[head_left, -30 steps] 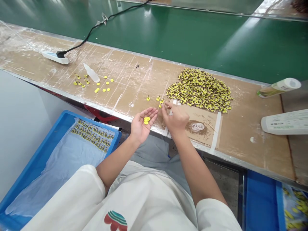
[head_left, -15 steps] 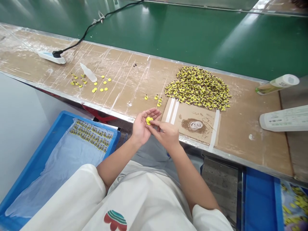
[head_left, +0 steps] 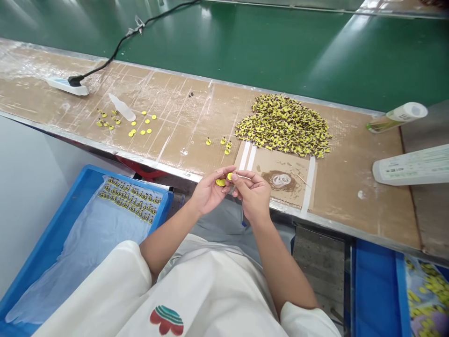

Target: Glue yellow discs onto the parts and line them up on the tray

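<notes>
Several small yellow discs (head_left: pixel 220 182) rest in my left hand (head_left: pixel 209 193), its fingers curled round them. My right hand (head_left: pixel 253 192) pinches a single yellow disc (head_left: pixel 229 176) between thumb and finger, close beside the left fingertips. Both hands are over the table's front edge. Just beyond them, a few yellow discs with small dark figures on top (head_left: pixel 224 144) stand on the cardboard. A large heap of small yellow and dark pieces (head_left: pixel 284 124) lies behind a cardboard sheet (head_left: pixel 264 164) that carries a wet patch of clear glue-like stuff (head_left: pixel 281 180).
Further left lie a white squeeze bottle (head_left: pixel 122 107), loose yellow discs (head_left: pixel 143 132) and a power strip (head_left: pixel 66 86) with a black cable. A blue tray (head_left: pixel 84 180) at lower left holds rows of figures. Two white bottles (head_left: pixel 410 164) lean at right. A green conveyor belt (head_left: pixel 245 51) runs behind.
My right hand has lifted one yellow disc from the left palm and holds it up. The left fingers have curled more. The view has shifted slightly.
</notes>
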`<state>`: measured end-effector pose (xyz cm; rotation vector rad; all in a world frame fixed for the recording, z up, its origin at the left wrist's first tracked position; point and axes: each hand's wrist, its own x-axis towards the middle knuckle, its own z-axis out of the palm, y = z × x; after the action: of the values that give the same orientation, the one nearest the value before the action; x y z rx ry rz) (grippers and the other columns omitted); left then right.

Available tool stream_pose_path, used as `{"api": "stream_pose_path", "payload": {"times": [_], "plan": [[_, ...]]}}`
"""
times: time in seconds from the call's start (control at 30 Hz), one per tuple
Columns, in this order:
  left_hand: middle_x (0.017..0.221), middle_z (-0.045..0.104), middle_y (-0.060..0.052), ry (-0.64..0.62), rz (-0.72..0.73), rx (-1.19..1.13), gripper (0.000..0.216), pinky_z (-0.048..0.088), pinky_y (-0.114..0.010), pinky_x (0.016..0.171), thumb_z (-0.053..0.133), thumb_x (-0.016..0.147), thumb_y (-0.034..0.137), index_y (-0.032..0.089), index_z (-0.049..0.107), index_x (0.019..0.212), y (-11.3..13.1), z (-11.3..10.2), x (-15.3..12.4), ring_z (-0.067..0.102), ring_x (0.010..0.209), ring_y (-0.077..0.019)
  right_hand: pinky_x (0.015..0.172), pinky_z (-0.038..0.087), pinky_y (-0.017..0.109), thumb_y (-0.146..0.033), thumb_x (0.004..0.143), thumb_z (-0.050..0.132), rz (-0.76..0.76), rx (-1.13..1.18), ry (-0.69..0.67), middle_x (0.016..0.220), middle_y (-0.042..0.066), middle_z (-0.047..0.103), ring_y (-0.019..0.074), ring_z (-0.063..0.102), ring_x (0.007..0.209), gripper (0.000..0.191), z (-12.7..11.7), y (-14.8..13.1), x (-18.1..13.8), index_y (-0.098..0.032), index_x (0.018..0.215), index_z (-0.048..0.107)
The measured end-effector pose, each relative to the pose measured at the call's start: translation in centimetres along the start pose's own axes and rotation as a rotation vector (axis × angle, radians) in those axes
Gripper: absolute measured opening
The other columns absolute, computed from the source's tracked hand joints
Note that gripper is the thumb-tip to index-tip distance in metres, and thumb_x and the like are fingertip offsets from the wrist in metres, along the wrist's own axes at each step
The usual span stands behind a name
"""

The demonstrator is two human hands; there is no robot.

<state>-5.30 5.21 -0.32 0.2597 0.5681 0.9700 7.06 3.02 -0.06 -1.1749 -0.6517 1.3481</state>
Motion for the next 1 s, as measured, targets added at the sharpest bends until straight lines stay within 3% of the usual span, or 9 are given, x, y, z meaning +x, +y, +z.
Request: {"api": "stream_pose_path", "payload": {"times": [0.23,0.43,0.6,0.7,0.87,0.93,1.0], "plan": [[0.085,0.066,-0.001,0.006,0.124,0.152,0.027,0.043,-0.022,0.057,0.077,0.073,0.026,0.020,0.072,0.099,-1.2,0.4,-0.4,0.048,0.057,-0.0043,0.039,0.034,0.015,-0.033,0.067,0.083,0.053,0.111,0.022,0.053,-0.006,0.062,0.0060,0.051,0.040,0.039,0.0,0.0,-0.9,-0.020,0.095,0.060],[0.057,0.052,0.003,-0.021,0.105,0.200,0.023,0.048,-0.026,0.057,0.075,0.075,0.036,0.018,0.073,0.089,-1.6,0.7,-0.4,0.054,0.058,-0.0100,0.046,0.040,0.015,-0.029,0.068,0.083,0.063,0.164,0.019,0.064,-0.003,0.067,0.0067,0.057,0.052,0.041,-0.4,0.2,-1.3,-0.019,0.102,0.062],[0.069,0.065,-0.002,-0.050,0.111,0.266,0.030,0.051,-0.026,0.063,0.079,0.071,0.030,0.017,0.074,0.097,-1.7,1.0,-0.7,0.059,0.064,-0.0105,0.047,0.041,0.014,-0.029,0.065,0.085,0.150,0.267,0.025,0.067,-0.005,0.066,0.0045,0.055,0.053,0.038,-0.7,-0.2,-1.4,-0.020,0.096,0.064],[0.080,0.068,-0.003,-0.064,0.122,0.247,0.032,0.052,-0.027,0.059,0.079,0.070,0.024,0.020,0.072,0.101,-1.7,1.3,-0.9,0.058,0.060,-0.0096,0.042,0.040,0.014,-0.034,0.067,0.083,0.164,0.239,0.039,0.063,-0.005,0.066,0.0057,0.055,0.049,0.037,-0.5,-0.6,-1.8,-0.020,0.096,0.064],[0.082,0.065,-0.001,-0.005,0.050,0.053,0.025,0.041,-0.017,0.044,0.074,0.077,0.023,0.019,0.069,0.101,-1.2,1.9,-0.4,0.044,0.049,-0.0023,0.041,0.045,0.020,-0.042,0.076,0.074,0.044,0.003,0.040,0.078,0.003,0.073,0.0127,0.063,0.052,0.042,-0.3,-2.5,-3.2,-0.020,0.110,0.062],[0.085,0.063,-0.001,0.026,0.037,-0.057,0.020,0.037,-0.012,0.045,0.069,0.081,0.017,0.017,0.068,0.100,-0.7,2.1,0.0,0.042,0.052,-0.0002,0.042,0.046,0.022,-0.041,0.078,0.073,-0.096,-0.148,0.086,0.082,0.006,0.074,0.0138,0.064,0.052,0.038,-0.8,-3.7,-3.7,-0.019,0.107,0.064],[0.088,0.062,-0.002,0.048,0.022,-0.147,0.016,0.037,-0.011,0.047,0.064,0.084,0.013,0.016,0.067,0.099,-0.3,2.3,0.3,0.043,0.056,-0.0003,0.044,0.047,0.023,-0.038,0.078,0.073,-0.318,-0.314,0.243,0.079,0.007,0.074,0.0139,0.063,0.051,0.029,-2.3,-5.0,-3.2,-0.016,0.097,0.067]]}}
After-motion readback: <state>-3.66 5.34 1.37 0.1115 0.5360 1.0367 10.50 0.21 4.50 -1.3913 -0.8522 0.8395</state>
